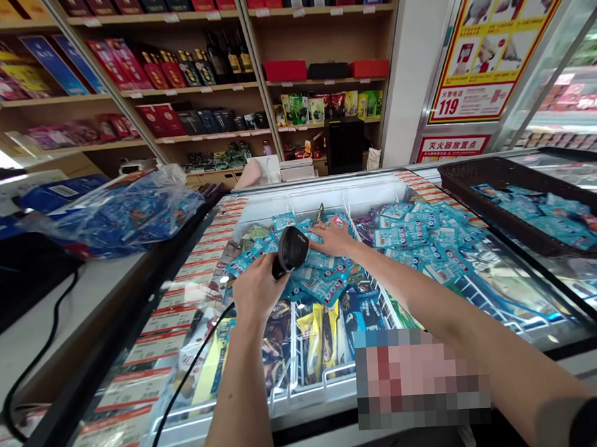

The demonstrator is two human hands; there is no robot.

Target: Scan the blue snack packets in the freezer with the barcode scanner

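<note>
My left hand is closed around the grip of a black barcode scanner, its cable trailing down to the lower left. The scanner head hangs over a heap of small blue packets in the open part of a chest freezer. On the far side of that heap, my right hand lies with its fingers stretched out, touching the packets. A second pile of the same blue packets sits in the compartment to the right, beyond a white wire divider.
Yellow-wrapped ice creams fill baskets nearer me. A brown basket with blue packets rests on the freezer's right side. A plastic bag of packets lies on the left counter. Shelves with boxes and bottles stand behind.
</note>
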